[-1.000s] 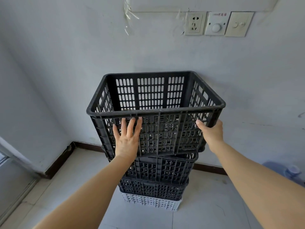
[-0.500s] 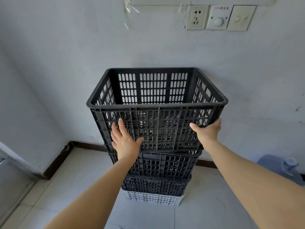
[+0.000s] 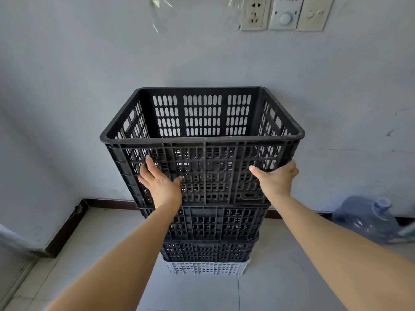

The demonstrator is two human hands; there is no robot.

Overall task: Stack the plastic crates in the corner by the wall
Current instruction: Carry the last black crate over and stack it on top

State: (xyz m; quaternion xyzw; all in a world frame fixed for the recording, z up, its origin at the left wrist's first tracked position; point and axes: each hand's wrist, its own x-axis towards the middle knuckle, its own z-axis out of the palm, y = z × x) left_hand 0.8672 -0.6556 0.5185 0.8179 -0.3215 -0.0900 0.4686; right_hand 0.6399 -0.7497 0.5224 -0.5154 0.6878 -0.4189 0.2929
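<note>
The top black crate [image 3: 202,140] sits level on a stack against the wall, near the room's left corner. Under it are a second black crate [image 3: 220,223], a third black crate [image 3: 206,252] and a white crate [image 3: 205,268] on the floor. My left hand [image 3: 160,185] lies flat on the top crate's front wall, low on the left, fingers spread. My right hand [image 3: 276,178] wraps the front right corner, thumb on the front wall and fingers round the side.
A blue water bottle [image 3: 363,218] lies on the floor by the wall to the right. A dark baseboard [image 3: 67,223] runs along the corner at left. A socket [image 3: 254,14] and switches are high on the wall. Pale tiled floor [image 3: 269,292] lies in front.
The top crate was tilted and is now level on the stack. My left hand has slid down and left on its front wall. The right hand stays at the corner.
</note>
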